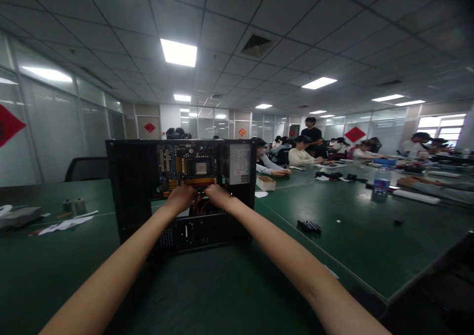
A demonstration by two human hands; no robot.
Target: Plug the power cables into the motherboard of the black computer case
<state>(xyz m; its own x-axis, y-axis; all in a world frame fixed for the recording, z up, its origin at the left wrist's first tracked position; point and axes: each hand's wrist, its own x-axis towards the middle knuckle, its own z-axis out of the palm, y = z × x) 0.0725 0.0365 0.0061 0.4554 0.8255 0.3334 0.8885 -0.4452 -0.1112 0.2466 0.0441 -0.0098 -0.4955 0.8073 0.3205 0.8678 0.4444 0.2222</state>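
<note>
An open black computer case point(129, 177) stands upright on the green table, its inside facing me. Inside it are a motherboard point(174, 160) with a pale square chip and, at the upper right, a silver power supply point(240, 163). Both hands reach into the case at the lower part of the board. My left hand point(181, 197) is closed at the left end of a reddish-orange strip point(200, 182), and my right hand point(217, 197) is closed at its right end. The fingertips are small and dark, so what they pinch is unclear. Red and black cables point(203, 206) lie below the hands.
On the green table point(289, 246), a small box point(265, 182) and black parts point(309, 226) lie to the right, with a water bottle point(381, 181) farther off. White papers point(66, 224) are at left. Several people sit beyond.
</note>
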